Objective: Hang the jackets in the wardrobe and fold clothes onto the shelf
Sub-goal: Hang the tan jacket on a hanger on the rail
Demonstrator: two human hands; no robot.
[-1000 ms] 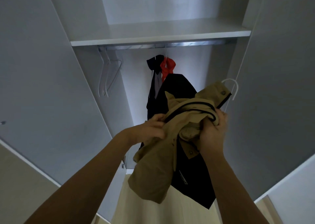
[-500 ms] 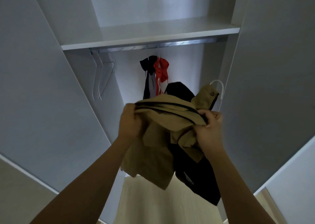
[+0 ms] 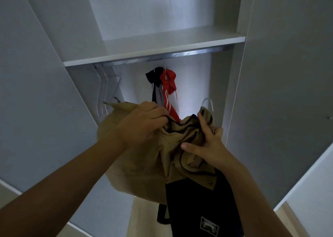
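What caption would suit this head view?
Both hands, left hand and right hand, grip a tan jacket below the wardrobe rail.

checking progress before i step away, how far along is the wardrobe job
Done: a black and a red garment hang on the rail. In hand: both hands, left and right, grip the tan jacket on its white hanger, not yet hooked. Left: the shelf shows no folded clothes.

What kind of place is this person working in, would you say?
Most likely a home, at an open built-in wardrobe: a white shelf over a metal rail, empty hangers and clothes hanging from it. Both hands, left and right, hold a tan jacket.
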